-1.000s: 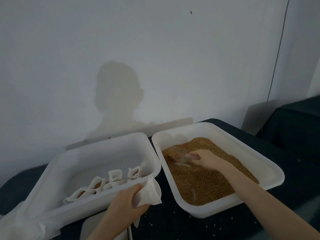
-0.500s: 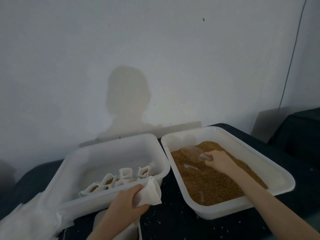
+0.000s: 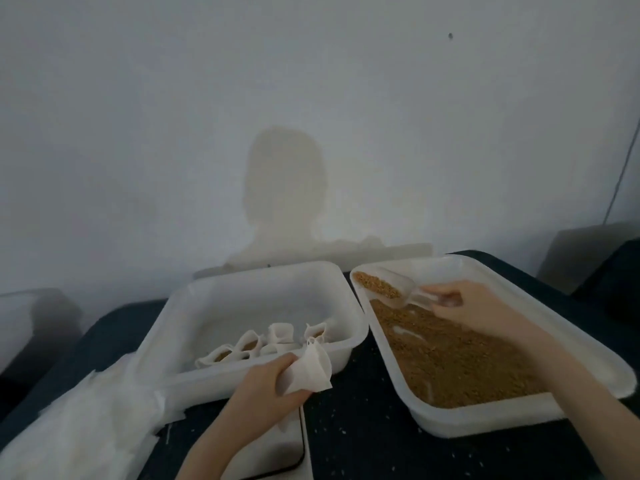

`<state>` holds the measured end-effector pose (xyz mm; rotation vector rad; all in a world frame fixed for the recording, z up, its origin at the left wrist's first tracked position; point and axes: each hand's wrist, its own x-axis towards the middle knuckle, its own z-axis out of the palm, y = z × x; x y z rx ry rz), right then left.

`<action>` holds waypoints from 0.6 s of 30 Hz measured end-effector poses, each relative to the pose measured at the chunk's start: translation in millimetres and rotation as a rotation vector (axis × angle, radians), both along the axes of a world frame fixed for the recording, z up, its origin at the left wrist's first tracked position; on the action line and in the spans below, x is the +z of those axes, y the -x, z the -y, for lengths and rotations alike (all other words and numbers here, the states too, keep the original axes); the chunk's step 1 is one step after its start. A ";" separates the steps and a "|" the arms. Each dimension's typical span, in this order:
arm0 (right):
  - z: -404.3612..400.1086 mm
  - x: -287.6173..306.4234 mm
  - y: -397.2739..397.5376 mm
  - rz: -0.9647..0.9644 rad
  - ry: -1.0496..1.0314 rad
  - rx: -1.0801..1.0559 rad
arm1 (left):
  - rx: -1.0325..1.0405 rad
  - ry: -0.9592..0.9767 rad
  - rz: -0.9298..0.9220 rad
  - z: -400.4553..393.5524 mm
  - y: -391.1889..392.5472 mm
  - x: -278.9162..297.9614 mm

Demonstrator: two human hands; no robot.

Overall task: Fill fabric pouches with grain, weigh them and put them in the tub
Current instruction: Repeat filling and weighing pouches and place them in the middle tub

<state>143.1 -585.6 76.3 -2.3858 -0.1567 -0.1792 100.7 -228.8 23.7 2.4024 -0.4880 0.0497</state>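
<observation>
A dark table (image 3: 363,441) carries two white tubs side by side, close enough that grain need only cross a short gap. The right tub (image 3: 540,317) holds the loose brown grain (image 3: 446,362), spread as a bed and swept thin in places. The left tub (image 3: 263,296) is where the finished work goes: a row of filled pouches (image 3: 263,344) stands along its near wall, mouths up so nothing spills. A heap of white cloth (image 3: 79,427) lies at the near left, likely spare pouches, and a flat white scale (image 3: 277,445) sits under the left wrist, handy for weighing. The right hand (image 3: 464,306) has its fingers curled round the handle of a clear scoop (image 3: 391,289), which is loaded with grain and lifted over the far corner of its tub. The left hand (image 3: 273,386) grips an empty pouch (image 3: 311,372) by its lower part, mouth turned up and toward the scoop, seemingly to receive the pour.
</observation>
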 end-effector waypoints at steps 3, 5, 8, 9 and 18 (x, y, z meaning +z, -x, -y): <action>-8.2 20.8 17.9 -0.057 0.025 0.218 | 0.023 0.025 -0.001 -11.7 2.2 3.6; -15.9 26.9 24.1 -0.132 0.050 0.352 | 0.049 0.003 -0.006 -20.3 2.9 3.4; -29.5 27.9 23.5 -0.259 0.122 0.502 | 0.090 -0.063 0.034 -30.5 3.5 0.3; -33.9 27.7 22.7 -0.295 0.123 0.543 | 0.095 -0.059 0.039 -32.9 4.4 -0.2; -52.8 31.8 15.0 -0.357 0.147 0.606 | 0.089 -0.053 0.051 -50.0 8.2 2.3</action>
